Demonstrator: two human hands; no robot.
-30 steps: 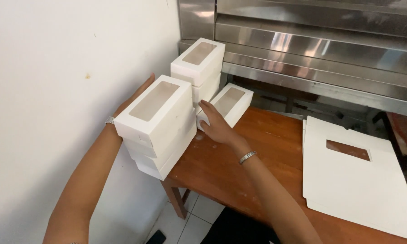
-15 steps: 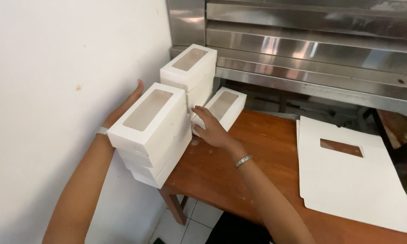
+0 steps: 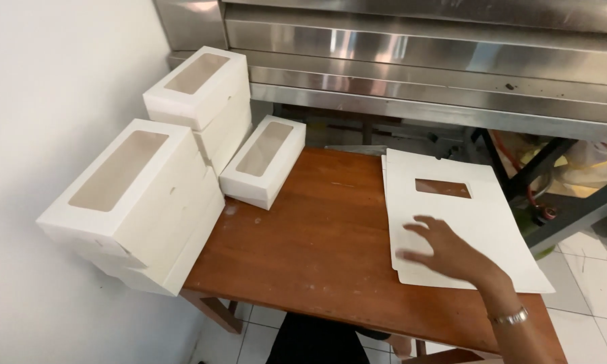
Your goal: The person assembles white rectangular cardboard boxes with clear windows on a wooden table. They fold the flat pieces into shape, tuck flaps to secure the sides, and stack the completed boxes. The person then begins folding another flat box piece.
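The right hand [image 3: 452, 255] was seen with its grip released, fingers spread and nothing held, hovering over or resting lightly on the near left part of the flat white box blanks [image 3: 465, 222]; whether contact was made could not be told. A thin bracelet [image 3: 509, 317] was worn on that wrist. The left hand was not seen in the view. Half a second before, both hands had been laid on the nearest stack of boxes at the left; by this moment that stack had been let go and the right hand had been moved across to the blanks.

The blanks, at least two sheets by their offset edges, were lying at the right of the brown wooden table [image 3: 317, 249], the top one cut with one rectangular window. Three groups of white window boxes were counted: a near-left stack [image 3: 138, 202] overhanging the table edge, a far stack [image 3: 202, 94], and one single box [image 3: 263, 160] lying between them and the blanks. A steel unit [image 3: 418, 54] was seen behind.
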